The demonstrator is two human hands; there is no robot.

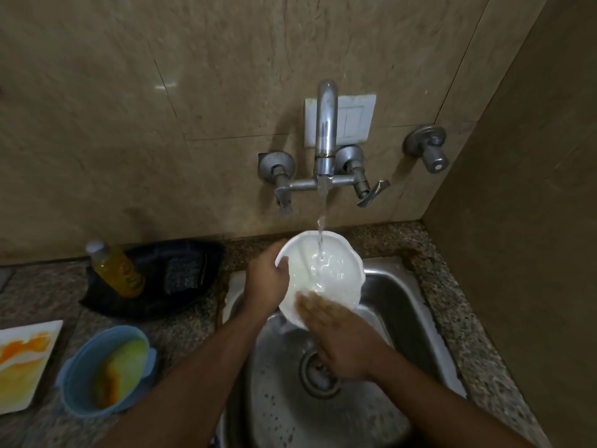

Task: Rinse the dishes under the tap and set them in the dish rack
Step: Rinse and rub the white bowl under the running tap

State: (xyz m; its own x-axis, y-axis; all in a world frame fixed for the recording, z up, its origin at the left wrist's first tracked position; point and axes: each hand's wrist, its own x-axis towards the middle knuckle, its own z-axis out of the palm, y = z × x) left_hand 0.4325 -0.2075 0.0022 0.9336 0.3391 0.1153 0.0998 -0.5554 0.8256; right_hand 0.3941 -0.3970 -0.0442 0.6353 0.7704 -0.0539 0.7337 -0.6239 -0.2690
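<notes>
My right hand (339,337) is blurry, fingers flat on the near rim of the white bowl (326,270), and my left hand (266,276) grips its left rim. The bowl tips toward me over the sink (403,305), under the tap (326,130). Left sit a dirty blue bowl (106,370), a cut-off plate (26,360) and a yellow bottle (116,270).

Single head view, looking steeply down and forward from close above the sink (403,305), facing the tiled wall (161,124); no second view.
</notes>
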